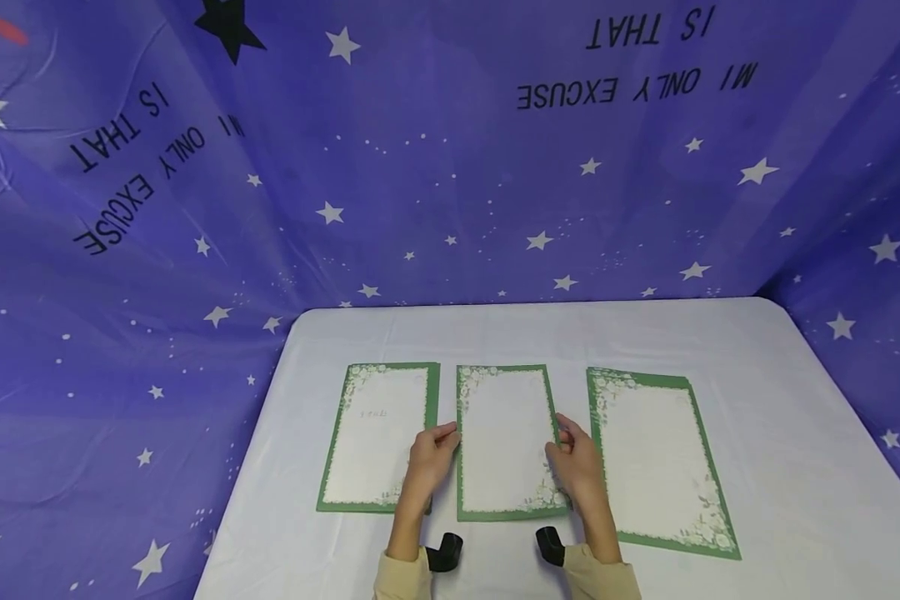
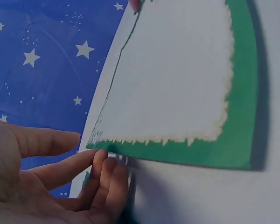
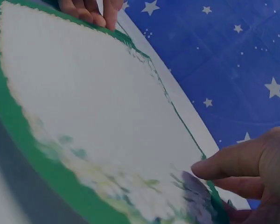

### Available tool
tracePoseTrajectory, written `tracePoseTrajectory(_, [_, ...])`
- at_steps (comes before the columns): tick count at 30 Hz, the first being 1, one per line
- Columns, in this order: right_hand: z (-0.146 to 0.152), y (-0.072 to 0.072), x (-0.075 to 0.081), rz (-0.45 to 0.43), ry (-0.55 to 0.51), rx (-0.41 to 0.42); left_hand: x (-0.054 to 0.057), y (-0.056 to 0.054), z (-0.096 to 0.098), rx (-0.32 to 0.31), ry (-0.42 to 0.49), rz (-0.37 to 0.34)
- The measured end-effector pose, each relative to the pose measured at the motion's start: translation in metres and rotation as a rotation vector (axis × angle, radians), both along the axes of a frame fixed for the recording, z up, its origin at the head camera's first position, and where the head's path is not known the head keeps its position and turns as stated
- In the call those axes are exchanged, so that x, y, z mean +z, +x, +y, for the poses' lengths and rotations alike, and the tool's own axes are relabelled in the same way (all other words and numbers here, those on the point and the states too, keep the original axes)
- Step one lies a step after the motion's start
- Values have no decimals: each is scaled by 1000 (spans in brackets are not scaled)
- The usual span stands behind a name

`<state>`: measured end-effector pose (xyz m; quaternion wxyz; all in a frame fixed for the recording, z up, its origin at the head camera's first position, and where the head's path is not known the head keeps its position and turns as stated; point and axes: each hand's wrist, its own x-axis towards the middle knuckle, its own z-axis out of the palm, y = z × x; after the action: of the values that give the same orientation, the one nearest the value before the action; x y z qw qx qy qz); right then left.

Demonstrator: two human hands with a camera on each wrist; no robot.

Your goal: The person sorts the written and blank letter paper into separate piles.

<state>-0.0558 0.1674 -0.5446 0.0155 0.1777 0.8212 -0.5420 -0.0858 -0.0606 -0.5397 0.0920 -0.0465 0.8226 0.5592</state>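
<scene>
Between my hands is a green-edged sheet of paper [image 1: 502, 442] with a white middle and a floral border. Its lower part is raised off the table, with a shadow beside it in the left wrist view. My left hand [image 1: 432, 458] touches the sheet's left edge with its fingertips; its thumb stands apart from the paper [image 2: 172, 79] in the left wrist view. At the opposite edge, my right hand [image 1: 576, 462] pinches the sheet, the thumb on top near the printed flowers. The right hand's other fingers are partly hidden under the paper [image 3: 93, 93].
A matching sheet with faint writing [image 1: 375, 442] lies to the left, partly behind my left hand. Another matching sheet [image 1: 660, 458] lies at a slant to the right. The white-covered table [image 1: 525, 333] borders a purple star-patterned curtain [image 1: 450, 183]. Black wrist devices [image 1: 445, 552] show below the hands.
</scene>
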Motion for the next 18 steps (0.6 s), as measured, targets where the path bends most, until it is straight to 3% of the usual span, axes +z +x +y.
tracePoseTrajectory(4, [-1,1,5,38,-52,24,5,2,-1,-34,78,-8])
tracePoseTrajectory(10, [3,7,30,100,-238,24,25,4,-10,-73,165,52])
tracePoseTrajectory(14, [5,10,45,138,-268,7,36,4,-13,-79,188,88])
tracePoseTrajectory(18, [7,11,51,141,-261,6,40,6,-12,-85,201,94])
